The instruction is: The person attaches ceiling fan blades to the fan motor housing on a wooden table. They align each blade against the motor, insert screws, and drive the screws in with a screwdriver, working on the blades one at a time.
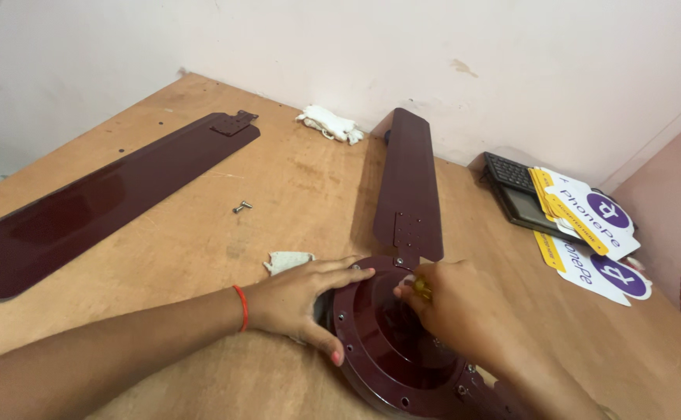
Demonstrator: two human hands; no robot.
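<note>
A maroon ceiling-fan motor housing [383,342] lies on the wooden table [200,249]. My left hand [305,299] grips its left rim, fingers curled over the edge. My right hand [449,307] is closed on a small yellow-handled tool [420,288], held at the housing's far rim where a maroon blade [410,187] is attached by its bracket. A second blade [99,202] lies loose at the left. A loose screw [242,207] rests between the two blades.
A small white cloth [287,260] lies by my left hand, another white rag [329,124] at the wall. At the right sit a black keyboard-like device [516,187] and white-purple-yellow printed cards [589,233]. A wall bounds the table's far side.
</note>
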